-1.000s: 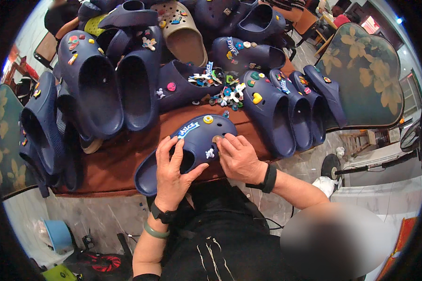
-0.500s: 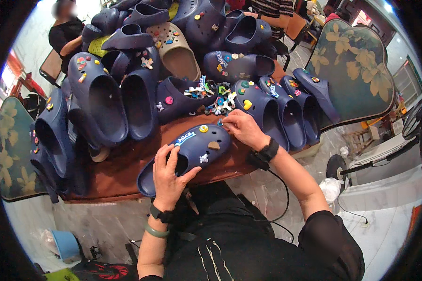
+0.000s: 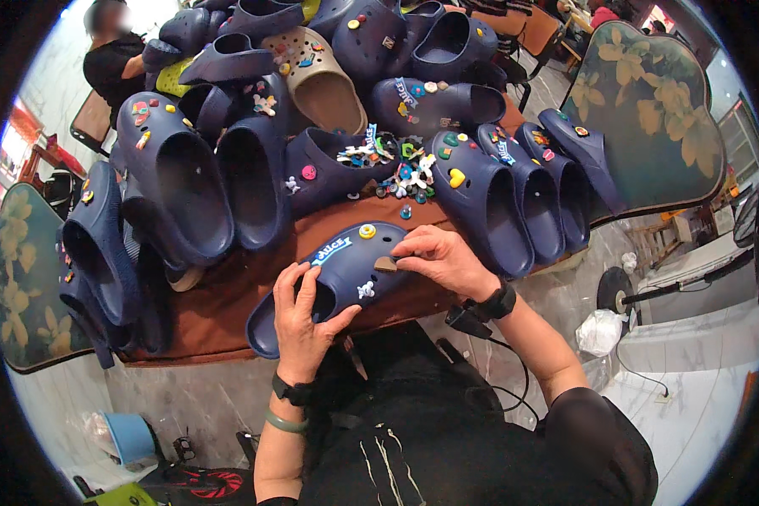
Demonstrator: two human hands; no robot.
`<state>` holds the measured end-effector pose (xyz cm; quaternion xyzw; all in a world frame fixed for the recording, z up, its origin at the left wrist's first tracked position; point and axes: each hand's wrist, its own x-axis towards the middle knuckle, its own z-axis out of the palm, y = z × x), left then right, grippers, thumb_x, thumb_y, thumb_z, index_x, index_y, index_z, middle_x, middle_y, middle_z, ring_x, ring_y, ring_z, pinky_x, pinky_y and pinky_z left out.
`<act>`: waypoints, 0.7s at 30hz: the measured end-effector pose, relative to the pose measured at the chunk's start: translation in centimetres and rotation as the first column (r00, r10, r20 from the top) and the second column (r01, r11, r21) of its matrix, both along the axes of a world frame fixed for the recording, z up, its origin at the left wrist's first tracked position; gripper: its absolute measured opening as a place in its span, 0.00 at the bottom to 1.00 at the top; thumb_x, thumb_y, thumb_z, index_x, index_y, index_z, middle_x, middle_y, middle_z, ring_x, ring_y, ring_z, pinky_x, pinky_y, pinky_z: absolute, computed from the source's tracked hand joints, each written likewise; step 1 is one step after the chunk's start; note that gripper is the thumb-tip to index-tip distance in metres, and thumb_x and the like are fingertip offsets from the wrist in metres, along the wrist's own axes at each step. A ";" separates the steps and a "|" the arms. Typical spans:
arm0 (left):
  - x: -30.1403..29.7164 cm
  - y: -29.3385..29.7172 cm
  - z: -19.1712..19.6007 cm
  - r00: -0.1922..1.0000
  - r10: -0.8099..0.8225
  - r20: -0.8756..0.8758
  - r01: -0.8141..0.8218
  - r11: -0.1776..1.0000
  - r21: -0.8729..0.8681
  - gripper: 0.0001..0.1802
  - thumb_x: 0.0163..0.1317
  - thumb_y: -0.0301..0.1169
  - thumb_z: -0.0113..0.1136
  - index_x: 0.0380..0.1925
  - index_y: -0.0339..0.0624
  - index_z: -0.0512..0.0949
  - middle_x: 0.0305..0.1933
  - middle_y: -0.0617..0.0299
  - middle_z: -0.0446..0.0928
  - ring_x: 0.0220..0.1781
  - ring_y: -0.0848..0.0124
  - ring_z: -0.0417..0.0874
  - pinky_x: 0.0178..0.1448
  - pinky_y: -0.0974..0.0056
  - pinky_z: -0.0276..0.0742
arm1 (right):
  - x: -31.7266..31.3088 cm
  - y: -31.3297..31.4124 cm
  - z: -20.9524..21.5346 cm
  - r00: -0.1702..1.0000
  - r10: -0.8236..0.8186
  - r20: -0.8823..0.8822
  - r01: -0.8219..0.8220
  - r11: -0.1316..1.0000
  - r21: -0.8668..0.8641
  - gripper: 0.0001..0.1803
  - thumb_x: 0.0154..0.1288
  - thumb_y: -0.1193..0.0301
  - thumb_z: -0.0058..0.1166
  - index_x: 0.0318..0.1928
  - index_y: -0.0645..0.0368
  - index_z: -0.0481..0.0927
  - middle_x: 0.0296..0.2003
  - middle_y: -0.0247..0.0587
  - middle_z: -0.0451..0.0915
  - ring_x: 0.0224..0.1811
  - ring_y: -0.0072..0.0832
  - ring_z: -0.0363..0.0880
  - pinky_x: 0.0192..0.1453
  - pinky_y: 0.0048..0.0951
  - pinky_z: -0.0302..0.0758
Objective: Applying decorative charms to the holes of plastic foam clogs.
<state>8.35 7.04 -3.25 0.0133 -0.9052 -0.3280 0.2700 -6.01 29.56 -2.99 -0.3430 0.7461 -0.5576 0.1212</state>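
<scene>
A navy clog (image 3: 350,263) lies tilted on the brown tablecloth in front of me. My left hand (image 3: 302,312) grips it near its opening, thumb on one side and fingers on the other. On its upper sit a yellow ring-shaped charm (image 3: 367,230), a blue-and-white lettered charm (image 3: 331,250), a white animal-shaped charm (image 3: 365,290) and a brown half-round charm (image 3: 385,264). My right hand (image 3: 438,260) is closed in a pinch at the brown charm's edge; its fingertips partly cover that part of the clog. Beyond the toe, a small blue charm (image 3: 406,212) rests on the cloth.
A heap of loose colourful charms (image 3: 413,173) lies behind the clog, partly against another navy clog (image 3: 325,173). Decorated navy clogs stand at left and right, with a beige clog (image 3: 320,84) in the pile behind. A person (image 3: 114,63) is at the far left.
My right hand has come from the clog's toe back to the brown charm. The blue item that was at its fingertips now lies on the cloth. My left hand keeps its hold.
</scene>
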 end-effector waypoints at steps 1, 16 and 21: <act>0.0 0.0 -0.1 1.000 0.001 -0.009 -0.001 1.000 -0.016 0.40 0.40 0.39 0.80 0.55 0.40 0.74 0.59 0.50 0.70 0.63 0.50 0.71 0.65 0.51 0.70 | 0.3 -0.2 -0.3 0.986 -0.009 -0.167 0.016 0.999 0.037 0.07 0.57 0.76 0.67 0.37 0.59 0.85 0.38 0.35 0.80 0.39 0.27 0.77 0.43 0.27 0.74; -1.5 2.8 1.7 0.914 -0.236 0.331 -0.018 0.790 0.613 0.21 0.65 0.41 0.63 0.30 0.30 0.76 0.23 0.50 0.78 0.26 0.65 0.78 0.33 0.59 0.72 | 4.4 -2.2 -0.4 0.587 0.035 -0.809 0.256 0.940 0.226 0.12 0.52 0.77 0.56 0.40 0.65 0.79 0.40 0.43 0.78 0.44 0.39 0.77 0.51 0.39 0.73; -1.6 2.2 -0.2 0.942 -0.174 0.288 0.024 0.888 0.459 0.22 0.65 0.42 0.63 0.28 0.29 0.76 0.24 0.48 0.77 0.27 0.64 0.78 0.33 0.59 0.72 | 4.8 -2.9 -0.4 0.558 0.061 -0.828 0.286 0.922 0.261 0.14 0.50 0.76 0.55 0.40 0.67 0.79 0.39 0.44 0.77 0.45 0.39 0.76 0.54 0.39 0.72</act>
